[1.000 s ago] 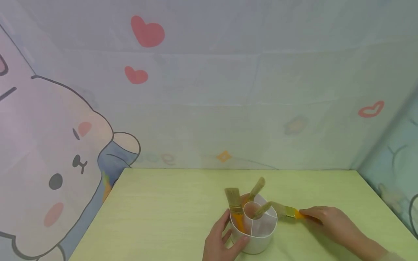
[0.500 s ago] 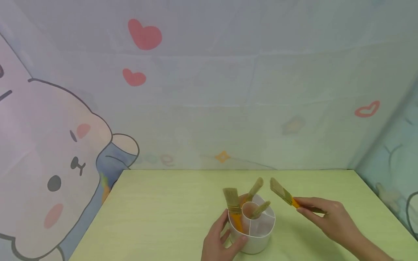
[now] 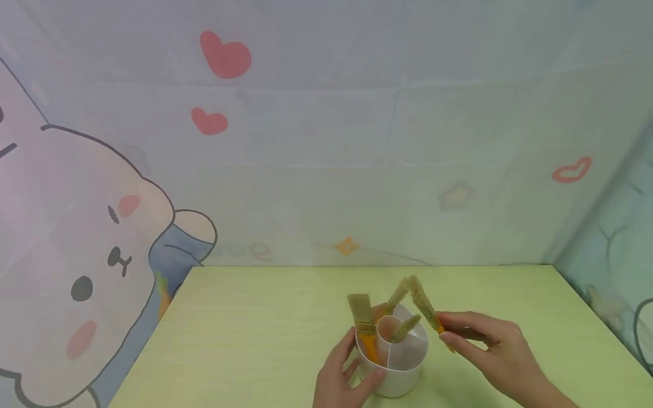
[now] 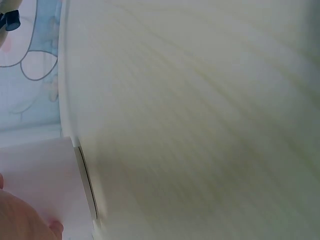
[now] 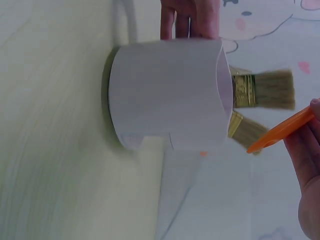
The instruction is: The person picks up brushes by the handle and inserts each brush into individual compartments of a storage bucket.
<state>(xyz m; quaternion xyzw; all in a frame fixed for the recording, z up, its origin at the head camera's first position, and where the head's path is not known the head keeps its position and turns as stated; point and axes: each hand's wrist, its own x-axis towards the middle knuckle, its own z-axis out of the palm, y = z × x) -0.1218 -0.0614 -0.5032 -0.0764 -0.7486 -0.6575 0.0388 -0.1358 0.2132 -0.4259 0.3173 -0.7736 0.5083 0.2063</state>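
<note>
A white round organizer (image 3: pixel 395 383) with divided compartments and a central tube stands upright on the table. My left hand (image 3: pixel 338 375) holds it around its left side, fingers at the rim and thumb against the front wall. Inside, a wide paintbrush (image 3: pixel 361 310) leans in the left compartment, another paintbrush (image 3: pixel 399 293) at the back, and a third brush (image 3: pixel 406 327) by the central tube, all bristles up. My right hand (image 3: pixel 490 347) pinches a paintbrush (image 3: pixel 423 298) just right of the organizer, bristles up; its orange handle (image 5: pixel 280 134) points down, above rim height.
The pale yellow-green table (image 3: pixel 245 334) spreads out left and right of the organizer. A cloth backdrop (image 3: pixel 316 124) printed with hearts and a cartoon rabbit (image 3: pixel 102 238) hangs behind its far edge.
My right hand has lifted its paintbrush from beside the organizer, moved it left and turned it bristles up. My left hand stays on the organizer.
</note>
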